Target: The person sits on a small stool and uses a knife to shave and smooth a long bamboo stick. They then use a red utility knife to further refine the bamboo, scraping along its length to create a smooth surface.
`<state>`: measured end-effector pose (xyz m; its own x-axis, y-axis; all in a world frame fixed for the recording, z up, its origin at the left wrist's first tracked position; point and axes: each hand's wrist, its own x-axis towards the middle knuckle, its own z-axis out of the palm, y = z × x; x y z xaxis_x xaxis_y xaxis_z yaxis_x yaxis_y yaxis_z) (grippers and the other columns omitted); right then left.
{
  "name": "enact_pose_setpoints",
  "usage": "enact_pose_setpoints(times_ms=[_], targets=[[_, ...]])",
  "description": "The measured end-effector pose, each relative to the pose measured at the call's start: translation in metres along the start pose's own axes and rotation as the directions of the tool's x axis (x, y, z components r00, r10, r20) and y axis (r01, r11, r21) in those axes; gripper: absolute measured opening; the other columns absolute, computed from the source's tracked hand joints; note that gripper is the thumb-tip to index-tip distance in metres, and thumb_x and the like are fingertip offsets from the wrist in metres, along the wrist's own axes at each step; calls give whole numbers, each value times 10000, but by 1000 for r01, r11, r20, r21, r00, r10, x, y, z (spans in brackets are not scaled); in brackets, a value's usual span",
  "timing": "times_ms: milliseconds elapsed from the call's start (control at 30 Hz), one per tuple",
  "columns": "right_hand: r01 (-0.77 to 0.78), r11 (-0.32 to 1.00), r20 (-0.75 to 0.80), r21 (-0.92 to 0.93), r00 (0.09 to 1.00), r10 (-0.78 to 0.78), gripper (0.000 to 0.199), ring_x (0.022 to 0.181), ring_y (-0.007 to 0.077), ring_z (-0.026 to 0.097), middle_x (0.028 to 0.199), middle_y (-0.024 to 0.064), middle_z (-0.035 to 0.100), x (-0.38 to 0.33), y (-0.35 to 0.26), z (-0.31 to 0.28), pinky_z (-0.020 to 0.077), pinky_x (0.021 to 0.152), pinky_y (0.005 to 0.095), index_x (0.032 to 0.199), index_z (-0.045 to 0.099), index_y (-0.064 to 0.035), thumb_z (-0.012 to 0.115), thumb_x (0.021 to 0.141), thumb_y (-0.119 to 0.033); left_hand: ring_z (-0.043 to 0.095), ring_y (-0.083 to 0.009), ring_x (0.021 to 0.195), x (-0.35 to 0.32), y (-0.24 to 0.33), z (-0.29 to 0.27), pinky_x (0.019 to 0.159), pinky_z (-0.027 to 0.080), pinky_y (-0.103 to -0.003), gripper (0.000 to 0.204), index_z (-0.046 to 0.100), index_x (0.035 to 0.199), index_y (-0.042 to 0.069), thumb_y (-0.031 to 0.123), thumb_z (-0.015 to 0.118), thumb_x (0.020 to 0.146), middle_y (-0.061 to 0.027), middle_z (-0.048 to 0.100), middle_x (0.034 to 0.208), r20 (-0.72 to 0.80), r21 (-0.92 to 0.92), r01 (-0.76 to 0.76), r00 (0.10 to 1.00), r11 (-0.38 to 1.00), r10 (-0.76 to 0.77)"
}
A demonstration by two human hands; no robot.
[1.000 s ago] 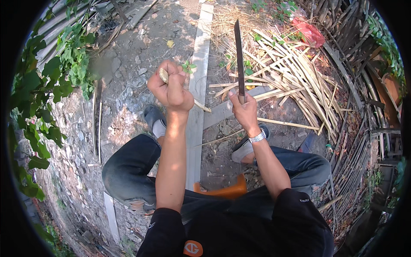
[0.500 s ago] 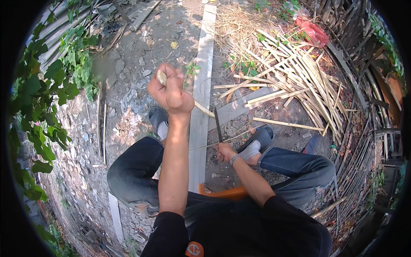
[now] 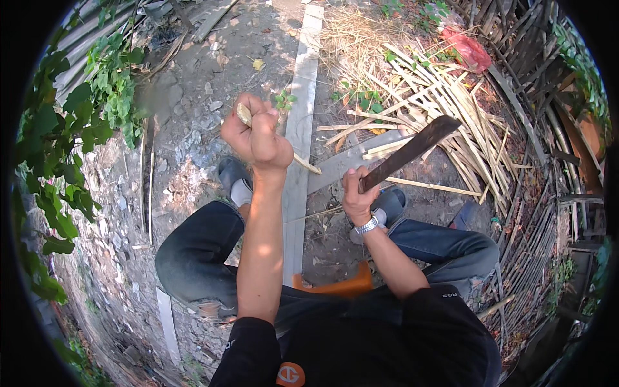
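1. Nearest to us, low in the view, we sit on an orange stool (image 3: 335, 284), only a strip of it showing between our knees.
2. Our legs in dark jeans (image 3: 193, 251) spread to either side, and our left shoe (image 3: 233, 177) rests on stony ground.
3. Our right hand (image 3: 356, 197) sits just beyond the right knee, fingers wrapped tight around the handle of a machete (image 3: 412, 151). A wristwatch (image 3: 367, 226) shows at that wrist.
4. The machete blade slants up and to the right from the fist, over a grey plank (image 3: 351, 161) lying on the dirt.
5. Our left hand (image 3: 255, 135) is raised at arm's length, left of the right hand and farther out, closed into a fist around a stick (image 3: 303, 162).
6. The stick is pale and thin; its upper end pokes out of the top of the fist, and its lower end slants down to the right, ending over a long concrete strip (image 3: 300, 122).
7. That strip runs from near our feet straight to the far edge.
8. To the right, beyond the machete, a heap of split bamboo strips (image 3: 445, 109) lies fanned across the ground.
9. On the left, leafy vines (image 3: 71, 142) hang over the stony ground.
10. At the far right, a red bag (image 3: 467, 48) lies by the bamboo.
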<state>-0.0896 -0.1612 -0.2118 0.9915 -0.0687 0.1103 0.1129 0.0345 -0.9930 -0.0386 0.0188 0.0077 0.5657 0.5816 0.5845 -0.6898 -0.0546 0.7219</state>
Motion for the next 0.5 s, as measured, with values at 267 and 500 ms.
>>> enact_pose_setpoints(times_ms=[267,500], targets=[[-960,264,299,-95,226,927,239,465,217,471,573,29,487,-75,204,-11,358,458,399,841,668,-45,576,949,-237,286,-72,607,-14,8,6,543,256,-284,232,288,626,70,44,505,704,19,313,650,50,-10,118,992,993,-117],[-906,-233,854,353,210,476,341,430,88,326,513,-59,345,-29,125,-80,333,512,297,721,464,-164,575,1021,-281,235,-70,602,-11,7,-11,536,220,-284,242,247,628,78,3,464,704,23,270,652,66,-82,82,995,993,-77]])
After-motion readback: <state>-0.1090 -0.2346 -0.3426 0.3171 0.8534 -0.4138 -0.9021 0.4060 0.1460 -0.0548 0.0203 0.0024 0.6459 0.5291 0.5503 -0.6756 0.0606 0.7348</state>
